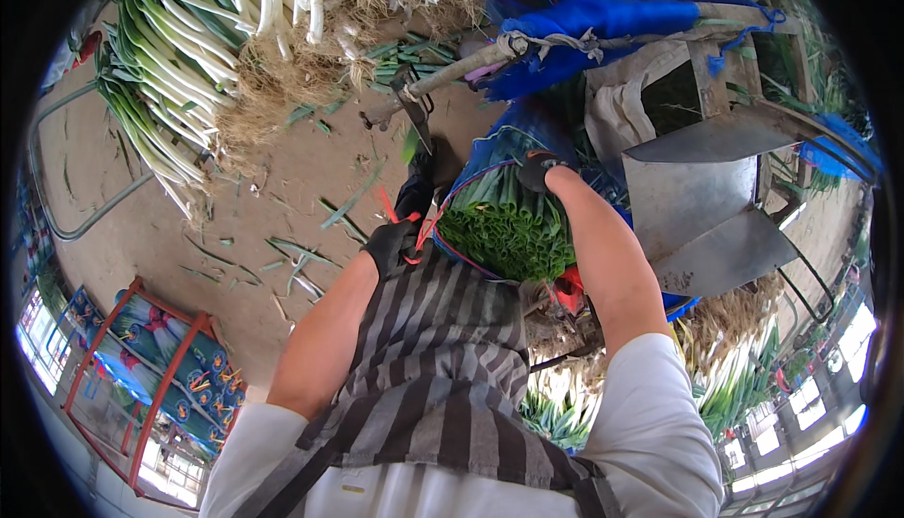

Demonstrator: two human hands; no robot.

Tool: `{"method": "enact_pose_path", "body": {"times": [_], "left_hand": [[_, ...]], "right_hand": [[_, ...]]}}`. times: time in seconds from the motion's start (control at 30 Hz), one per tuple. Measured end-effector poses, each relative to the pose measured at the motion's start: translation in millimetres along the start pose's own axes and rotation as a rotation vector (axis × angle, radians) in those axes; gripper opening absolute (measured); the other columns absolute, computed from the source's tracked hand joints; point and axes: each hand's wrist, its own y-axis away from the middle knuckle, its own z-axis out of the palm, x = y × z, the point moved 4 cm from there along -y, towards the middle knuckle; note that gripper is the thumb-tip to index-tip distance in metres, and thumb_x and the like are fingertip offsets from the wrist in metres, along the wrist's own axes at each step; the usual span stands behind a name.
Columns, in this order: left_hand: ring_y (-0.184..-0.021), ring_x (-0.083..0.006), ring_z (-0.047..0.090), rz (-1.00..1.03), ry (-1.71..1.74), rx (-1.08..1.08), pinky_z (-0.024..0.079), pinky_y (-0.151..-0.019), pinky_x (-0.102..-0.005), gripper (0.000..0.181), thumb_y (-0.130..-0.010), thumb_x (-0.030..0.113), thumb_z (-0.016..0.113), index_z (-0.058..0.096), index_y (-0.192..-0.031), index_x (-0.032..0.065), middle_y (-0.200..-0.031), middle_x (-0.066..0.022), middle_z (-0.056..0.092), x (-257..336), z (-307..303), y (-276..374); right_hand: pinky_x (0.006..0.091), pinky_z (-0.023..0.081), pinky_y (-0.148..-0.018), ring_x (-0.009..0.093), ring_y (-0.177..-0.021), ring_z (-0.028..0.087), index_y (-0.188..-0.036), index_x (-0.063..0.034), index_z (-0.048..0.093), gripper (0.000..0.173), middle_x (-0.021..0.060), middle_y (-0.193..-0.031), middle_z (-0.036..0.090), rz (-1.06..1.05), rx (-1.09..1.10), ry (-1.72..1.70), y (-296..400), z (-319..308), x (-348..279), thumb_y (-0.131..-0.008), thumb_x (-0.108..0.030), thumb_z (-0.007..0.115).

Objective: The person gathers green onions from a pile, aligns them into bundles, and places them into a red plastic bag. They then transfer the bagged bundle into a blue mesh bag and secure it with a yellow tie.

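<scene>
My left hand (pixel 392 242), in a dark glove, is closed around a red plastic cord (pixel 422 237) at the left side of a blue mesh bag (pixel 487 143). Packed inside the bag is a bundle of green onion leaves (pixel 508 225), their cut ends facing me at the bag's mouth. On the upper right of the bundle lies my gloved right hand (pixel 540 168); its fingers are partly hidden, so I cannot tell whether they grip the leaves or press on them. My striped apron (pixel 438 306) is just below the bag.
Long green onions with roots (pixel 191 80) are piled at upper left. A wooden bar (pixel 466 69) with a metal blade (pixel 417 115) extends above the bag. At right stands a sheet-metal chute (pixel 696 189). Leaf scraps (pixel 296 253) litter the floor. Filled bags sit in a red rack (pixel 169 341).
</scene>
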Motion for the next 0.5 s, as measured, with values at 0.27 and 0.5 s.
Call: {"method": "enact_pose_path", "body": {"times": [0.27, 0.5], "left_hand": [[-0.045, -0.0142, 0.039, -0.138, -0.142, -0.062, 0.036, -0.048, -0.0316, 0.025, -0.096, 0.018, 0.053, 0.049, -0.073, 0.01, -0.055, -0.0002, 0.04, -15, -3, -14], [-0.042, -0.0152, 0.037, -0.216, -0.405, -0.023, 0.047, -0.054, -0.0344, 0.031, -0.092, 0.014, 0.057, 0.048, -0.062, 0.0111, -0.051, 0.0, 0.039, 11, 9, 6]], "right_hand": [[0.0458, 0.051, -0.085, 0.034, -0.101, 0.063, -0.115, -0.0114, 0.065, 0.03, 0.014, -0.112, 0.066, -0.394, 0.521, 0.142, 75, -5, -43, -0.092, -0.028, 0.052], [0.0414, 0.049, -0.091, 0.031, -0.104, 0.063, -0.112, -0.0097, 0.066, 0.028, 0.0135, -0.11, 0.067, 0.187, 1.15, -0.988, 72, -50, 69, -0.091, -0.027, 0.059]]}}
